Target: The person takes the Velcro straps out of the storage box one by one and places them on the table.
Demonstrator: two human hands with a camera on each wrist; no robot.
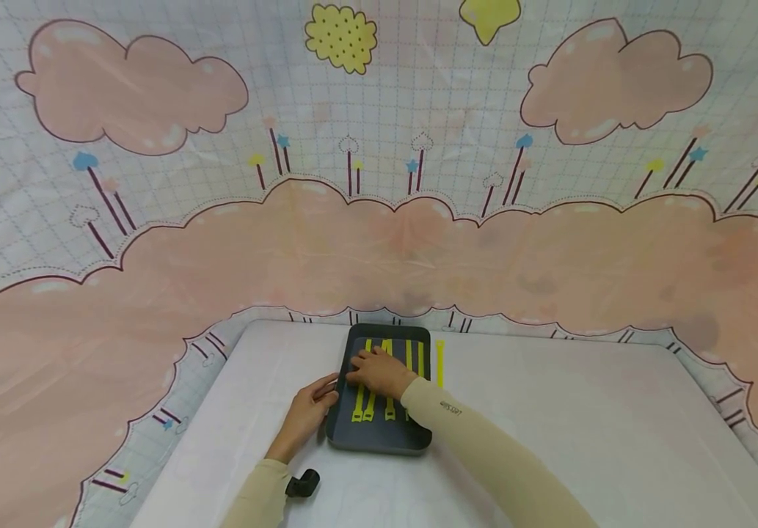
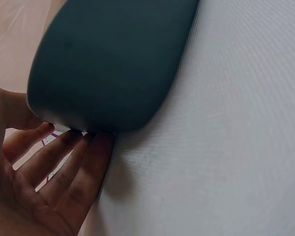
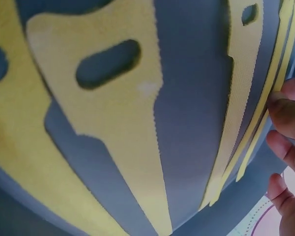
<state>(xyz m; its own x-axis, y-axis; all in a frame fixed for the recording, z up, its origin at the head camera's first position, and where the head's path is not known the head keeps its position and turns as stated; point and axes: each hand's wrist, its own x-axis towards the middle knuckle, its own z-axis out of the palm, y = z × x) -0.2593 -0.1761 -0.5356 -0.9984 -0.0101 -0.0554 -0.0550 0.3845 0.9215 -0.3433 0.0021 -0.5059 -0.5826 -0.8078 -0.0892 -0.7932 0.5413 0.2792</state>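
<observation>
My right hand (image 1: pixel 381 372), cut off at the right wrist view's edge, reaches the yellow strips (image 1: pixel 390 412); pinching or not, I cannot tell. My left hand (image 1: pixel 307 409), fingers slightly spread, tips partly hidden, touches their dark tray (image 1: pixel 379 442), lower middle of the head view.

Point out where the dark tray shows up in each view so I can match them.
Head: the dark tray sits at lower middle, yellow straps lying in it.
Left wrist: top, left of centre, its outer wall showing.
Right wrist: across most of the picture, behind the straps.
Shared landmark: the pink patterned backdrop.
</observation>
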